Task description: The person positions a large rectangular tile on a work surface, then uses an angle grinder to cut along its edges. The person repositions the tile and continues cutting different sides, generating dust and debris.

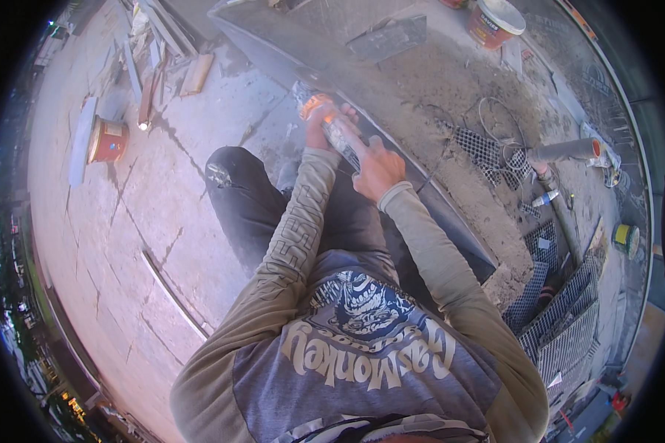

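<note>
Both my hands are closed on a dusty grey power tool, seemingly an angle grinder [339, 136], with an orange part near its front end. My left hand [318, 130] wraps round the front of the body, just behind the orange part. Further back, my right hand [381, 169] grips the rear of the body, its index finger stretched along it. The tool's head lies close to the upright grey slab edge [451, 214] in front of me; whether it touches is unclear. Any disc is hidden or lost in the dust.
Right of the slab edge lies a sandy bed with a loose dark board [388, 38], a white-lidded bucket [497, 23], black plastic grid [484, 151] and a pipe [565, 150]. On the left paving stand a reddish bucket [109, 140] and timber offcuts [197, 74]. A thin strip [171, 292] lies nearby.
</note>
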A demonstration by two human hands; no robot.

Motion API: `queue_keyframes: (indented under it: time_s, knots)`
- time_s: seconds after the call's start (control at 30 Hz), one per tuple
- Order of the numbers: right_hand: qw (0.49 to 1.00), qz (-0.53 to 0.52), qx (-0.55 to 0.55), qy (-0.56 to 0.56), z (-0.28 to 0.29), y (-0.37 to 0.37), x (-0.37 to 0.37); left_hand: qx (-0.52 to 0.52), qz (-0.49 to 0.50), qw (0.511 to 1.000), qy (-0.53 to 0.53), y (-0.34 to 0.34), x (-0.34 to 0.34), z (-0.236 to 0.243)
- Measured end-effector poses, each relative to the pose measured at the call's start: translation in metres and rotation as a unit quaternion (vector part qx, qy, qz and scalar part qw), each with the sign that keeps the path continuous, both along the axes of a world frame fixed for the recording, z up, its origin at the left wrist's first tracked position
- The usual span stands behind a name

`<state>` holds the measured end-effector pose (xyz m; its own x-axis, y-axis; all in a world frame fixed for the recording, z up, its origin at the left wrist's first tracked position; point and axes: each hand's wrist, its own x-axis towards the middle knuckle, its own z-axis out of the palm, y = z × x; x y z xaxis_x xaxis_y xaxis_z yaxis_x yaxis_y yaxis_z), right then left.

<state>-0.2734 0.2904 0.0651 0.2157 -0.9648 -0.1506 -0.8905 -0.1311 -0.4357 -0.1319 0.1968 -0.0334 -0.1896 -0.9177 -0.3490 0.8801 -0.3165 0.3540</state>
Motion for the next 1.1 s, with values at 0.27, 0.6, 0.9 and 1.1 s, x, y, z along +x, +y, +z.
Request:
queue_keyframes:
  time_s: [0.27,0.6,0.9,1.1]
  knots:
    - [1.000,-0.011,0.004,0.019,0.003,0.031,-0.022,0.009,0.024,1.000,0.009,0.031,-0.027,-0.004]
    - [1.000,-0.013,0.012,0.006,0.006,0.035,-0.028,0.022,0.019,1.000,0.009,0.037,-0.033,-0.006]
    - [0.999,-0.015,0.028,0.012,0.010,0.040,-0.031,0.023,0.001,1.000,-0.003,0.042,-0.035,-0.007]
    - [0.999,-0.015,0.037,0.018,0.008,0.043,-0.035,0.038,-0.002,0.999,0.000,0.045,-0.039,-0.003]
